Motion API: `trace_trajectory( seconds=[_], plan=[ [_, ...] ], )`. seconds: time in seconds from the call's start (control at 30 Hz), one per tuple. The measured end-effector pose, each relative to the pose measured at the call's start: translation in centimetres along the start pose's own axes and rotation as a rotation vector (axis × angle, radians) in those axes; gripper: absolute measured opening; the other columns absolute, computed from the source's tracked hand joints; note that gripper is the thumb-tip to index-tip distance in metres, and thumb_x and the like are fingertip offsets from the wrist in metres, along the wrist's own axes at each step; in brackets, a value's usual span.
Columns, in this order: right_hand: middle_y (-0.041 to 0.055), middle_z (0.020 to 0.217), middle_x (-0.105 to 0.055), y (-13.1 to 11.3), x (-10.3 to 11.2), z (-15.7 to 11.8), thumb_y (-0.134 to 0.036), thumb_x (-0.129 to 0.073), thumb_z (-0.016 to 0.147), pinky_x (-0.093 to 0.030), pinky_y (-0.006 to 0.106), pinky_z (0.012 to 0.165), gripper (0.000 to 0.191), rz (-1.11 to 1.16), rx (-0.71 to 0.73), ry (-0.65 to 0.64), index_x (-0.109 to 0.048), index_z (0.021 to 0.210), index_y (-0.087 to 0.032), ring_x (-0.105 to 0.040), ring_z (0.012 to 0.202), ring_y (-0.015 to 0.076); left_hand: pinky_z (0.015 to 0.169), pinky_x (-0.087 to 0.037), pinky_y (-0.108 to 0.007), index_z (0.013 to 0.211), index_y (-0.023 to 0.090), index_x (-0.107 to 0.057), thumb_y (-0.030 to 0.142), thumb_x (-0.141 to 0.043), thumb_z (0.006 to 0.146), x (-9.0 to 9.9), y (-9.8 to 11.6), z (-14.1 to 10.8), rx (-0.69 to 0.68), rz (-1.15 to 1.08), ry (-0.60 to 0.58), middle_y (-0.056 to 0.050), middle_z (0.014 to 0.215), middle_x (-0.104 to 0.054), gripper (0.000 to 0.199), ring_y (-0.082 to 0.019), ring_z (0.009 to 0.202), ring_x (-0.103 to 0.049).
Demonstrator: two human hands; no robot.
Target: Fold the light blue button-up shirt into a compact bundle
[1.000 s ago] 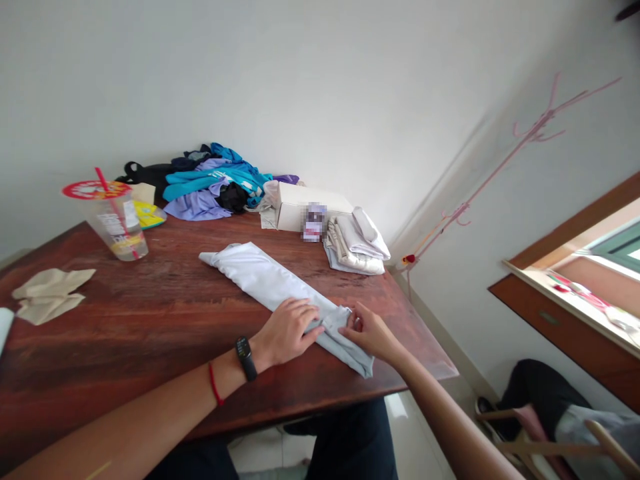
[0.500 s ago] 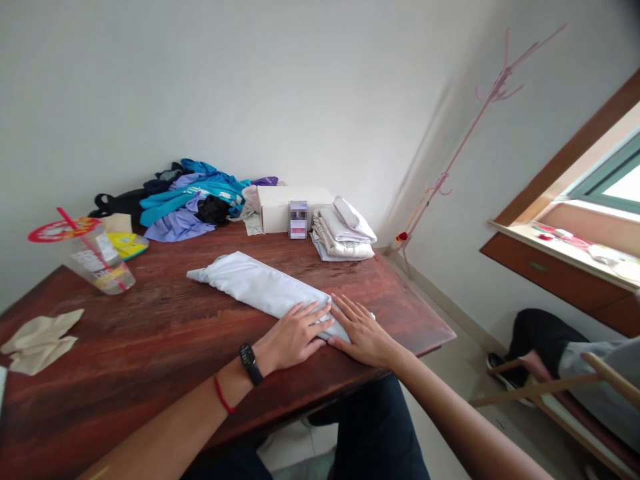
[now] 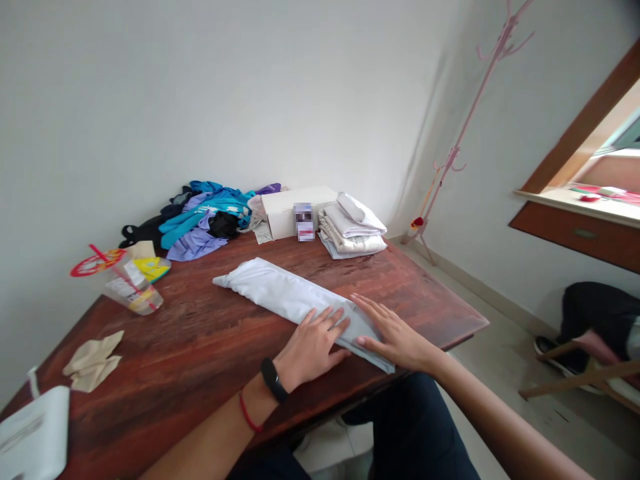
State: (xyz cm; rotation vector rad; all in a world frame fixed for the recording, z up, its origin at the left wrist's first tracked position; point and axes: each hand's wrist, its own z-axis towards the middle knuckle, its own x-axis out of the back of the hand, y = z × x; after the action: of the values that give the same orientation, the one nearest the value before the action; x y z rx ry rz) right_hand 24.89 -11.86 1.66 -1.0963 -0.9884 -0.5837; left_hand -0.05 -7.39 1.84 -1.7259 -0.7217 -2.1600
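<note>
A pale white garment, folded into a long narrow strip, lies slantwise across the dark wooden table. My left hand rests on its near edge with the fingers spread, palm down. Beside it my right hand touches the strip's right end, fingers stretched out and thumb apart. The garment's near right corner shows below and between the hands, close to the table's front edge. Which kind of garment it is cannot be made out.
Behind stand folded white clothes, a white box and a small purple box. A clothes heap, a tilted plastic cup, a crumpled napkin and a white object are leftward. A seated person's dark-clothed leg is at right.
My right hand has shifted toward the strip's right end, uncovering more of its near corner. My hands are slightly farther apart. The head view has swung left.
</note>
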Motion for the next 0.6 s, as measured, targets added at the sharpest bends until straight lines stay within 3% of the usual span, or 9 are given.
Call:
trace_trajectory(
  seconds=[0.17,0.3,0.37,0.43,0.5,0.6],
  plan=[
    [0.0105,0.159,-0.043,0.0,0.7,-2.7,-0.055,-0.053,0.099,-0.034,0.050,0.121,0.058,0.078,0.001,-0.019,-0.051,0.150,-0.029,-0.043,0.145,0.0304,0.122,-0.027,-0.054,0.151,0.019,-0.048,0.075,-0.061,0.084,0.4,0.6,-1.0,-0.011,-0.019,-0.047,-0.015,0.158,-0.044,0.089,-0.034,0.148,-0.038],
    [0.0114,0.163,-0.036,-0.6,1.0,-4.6,-0.058,-0.058,0.095,-0.034,0.051,0.121,0.064,0.078,0.004,-0.102,-0.050,0.152,-0.029,-0.040,0.147,0.0328,0.121,-0.022,-0.064,0.163,0.019,-0.026,0.079,-0.063,0.078,-0.9,3.4,-2.7,0.056,0.048,-0.042,-0.017,0.169,-0.018,0.110,-0.041,0.154,-0.020],
    [0.0121,0.165,-0.032,-1.1,1.1,-5.5,-0.064,-0.065,0.088,-0.033,0.053,0.121,0.077,0.069,0.015,-0.162,-0.046,0.154,-0.029,-0.037,0.148,0.0358,0.120,-0.023,-0.066,0.164,0.021,-0.020,0.061,-0.068,0.084,-2.0,5.0,-3.7,0.136,0.107,-0.013,-0.014,0.170,-0.012,0.102,-0.042,0.155,-0.016],
    [0.0121,0.167,-0.027,-1.6,1.0,-6.3,-0.067,-0.075,0.077,-0.033,0.054,0.120,0.094,0.064,0.030,-0.229,-0.041,0.157,-0.030,-0.033,0.150,0.0387,0.120,-0.026,-0.064,0.163,0.023,-0.026,0.032,-0.066,0.086,-3.1,6.2,-4.7,0.200,0.153,0.021,-0.010,0.170,-0.015,0.087,-0.038,0.155,-0.017],
    [0.0114,0.169,-0.022,-1.7,0.7,-7.0,-0.060,-0.084,0.070,-0.033,0.056,0.120,0.105,0.054,0.058,-0.290,-0.036,0.159,-0.033,-0.032,0.150,0.0405,0.122,-0.027,-0.059,0.158,0.025,-0.036,0.011,-0.058,0.080,-4.0,6.8,-5.6,0.218,0.176,0.072,-0.006,0.169,-0.022,0.083,-0.034,0.155,-0.022],
    [0.0095,0.170,-0.019,-1.5,-0.1,-7.6,-0.038,-0.082,0.075,-0.028,0.061,0.121,0.102,0.011,0.136,-0.314,-0.027,0.161,-0.036,-0.027,0.152,0.0406,0.124,-0.029,-0.052,0.148,0.026,-0.050,0.000,-0.049,0.071,-4.6,7.0,-7.0,0.208,0.169,0.161,-0.001,0.166,-0.032,0.082,-0.028,0.153,-0.029]
  ],
)
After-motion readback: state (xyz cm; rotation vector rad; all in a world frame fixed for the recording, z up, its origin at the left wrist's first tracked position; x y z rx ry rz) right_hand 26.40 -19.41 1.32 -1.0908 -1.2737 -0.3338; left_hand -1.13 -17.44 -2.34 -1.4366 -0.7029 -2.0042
